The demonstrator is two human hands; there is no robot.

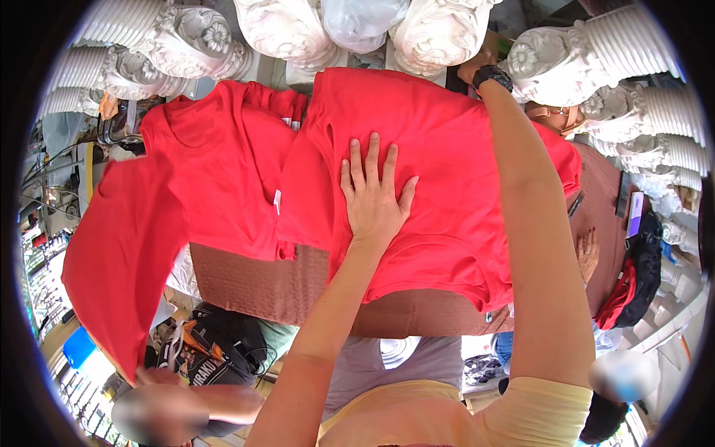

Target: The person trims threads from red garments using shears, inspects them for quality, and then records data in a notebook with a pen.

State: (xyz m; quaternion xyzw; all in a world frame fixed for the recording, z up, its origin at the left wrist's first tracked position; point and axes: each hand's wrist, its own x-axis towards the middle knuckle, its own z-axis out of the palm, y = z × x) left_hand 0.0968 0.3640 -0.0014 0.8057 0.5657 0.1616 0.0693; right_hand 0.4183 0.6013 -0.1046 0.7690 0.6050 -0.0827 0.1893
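A red sleeveless shirt (439,164) lies spread on the table, its neckline curving toward me. Flat on top of it rests my left hand (374,194), open with the fingers spread. My right arm stretches across the shirt's right side to the far edge. There my right hand (477,65), with a black watch (493,76) at the wrist, reaches in by the white ornate columns; its fingers are mostly hidden. Left of my shirt lie more red garments (216,171) with small white tags. One red piece (119,238) drapes off the table's left end, near a co-worker's hand.
A brown textured cloth (246,272) covers the table. White columns (573,63) line the far side. At right are another person's hand (588,253), a purple-and-white box (634,214) and a black-and-red bag (633,276). A dark printed bag (216,350) sits at lower left.
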